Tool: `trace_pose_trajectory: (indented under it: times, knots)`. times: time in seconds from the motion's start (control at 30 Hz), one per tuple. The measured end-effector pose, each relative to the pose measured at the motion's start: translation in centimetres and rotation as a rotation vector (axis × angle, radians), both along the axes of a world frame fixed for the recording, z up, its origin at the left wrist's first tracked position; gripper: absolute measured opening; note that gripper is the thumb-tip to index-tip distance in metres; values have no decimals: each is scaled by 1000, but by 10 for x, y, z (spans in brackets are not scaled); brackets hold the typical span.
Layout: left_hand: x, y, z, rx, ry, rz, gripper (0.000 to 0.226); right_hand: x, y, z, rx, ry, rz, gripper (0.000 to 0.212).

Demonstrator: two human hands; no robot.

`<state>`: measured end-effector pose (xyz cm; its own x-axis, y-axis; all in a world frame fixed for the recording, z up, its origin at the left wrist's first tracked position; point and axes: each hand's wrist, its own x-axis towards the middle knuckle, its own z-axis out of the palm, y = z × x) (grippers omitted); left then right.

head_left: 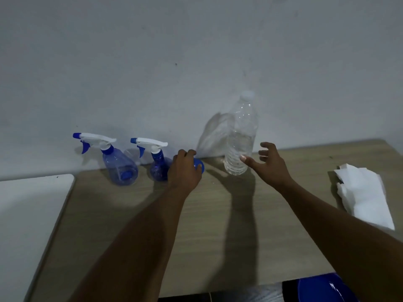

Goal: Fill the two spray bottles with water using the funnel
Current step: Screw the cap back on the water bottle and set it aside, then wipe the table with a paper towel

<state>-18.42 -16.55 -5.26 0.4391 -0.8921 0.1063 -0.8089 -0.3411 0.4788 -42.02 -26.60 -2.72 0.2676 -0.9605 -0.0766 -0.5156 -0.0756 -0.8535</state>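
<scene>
Reference item: the clear water bottle (pixel 239 140), upright, white cap on, standing close to the rear edge of the wooden table (pixel 218 225) where it meets the wall (pixel 196 62). My right hand (pixel 269 164) is just right of the bottle's lower body, fingers spread apart and lightly bent; the thumb tip lies against or just in front of the bottle, and I cannot tell which. My left hand (pixel 184 171) is left of the bottle, fingers curled down over the blue funnel (pixel 199 165), of which only the right rim shows. Further left of the bottle, along the same rear edge, stand the near spray bottle (pixel 158 168), just beside my left hand, and the far spray bottle (pixel 117 164), both upright with trigger heads fitted and nozzles pointing left. Well right of the bottle lies a stack of white paper towels (pixel 366 192). Open tabletop extends from the bottle toward the front edge, between my forearms. A white surface (pixel 28 214) borders the table's left edge.
</scene>
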Motion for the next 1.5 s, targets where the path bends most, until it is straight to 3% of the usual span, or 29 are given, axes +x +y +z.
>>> trace_pose_trajectory:
  times: [0.2,0.43,0.63,0.8,0.97,1.13,1.27,1.5]
  knots:
    - [-56,38,-9,-124,194,-111,34,-67,66,-10,-20,102,-155,45]
    - [-140,49,-15,-22,284,-322,28,-178,128,-27,1,228,-336,31]
    - [-211,15,-3,39,347,-370,25,-271,108,-28,-66,256,-559,24]
    - [-286,-30,1,73,454,-284,21,-330,60,-25,-70,189,-565,17]
    - [-363,-79,-3,73,526,-196,18,-361,-5,-34,49,-18,-568,12]
    - [-409,-117,-2,143,604,-94,39,-363,-50,-37,147,-165,-533,14]
    - [-428,-132,-3,261,559,-2,57,-361,-67,-44,209,-244,-506,16]
    - [-435,-144,-4,250,561,127,31,-362,-87,-52,311,-394,-484,19]
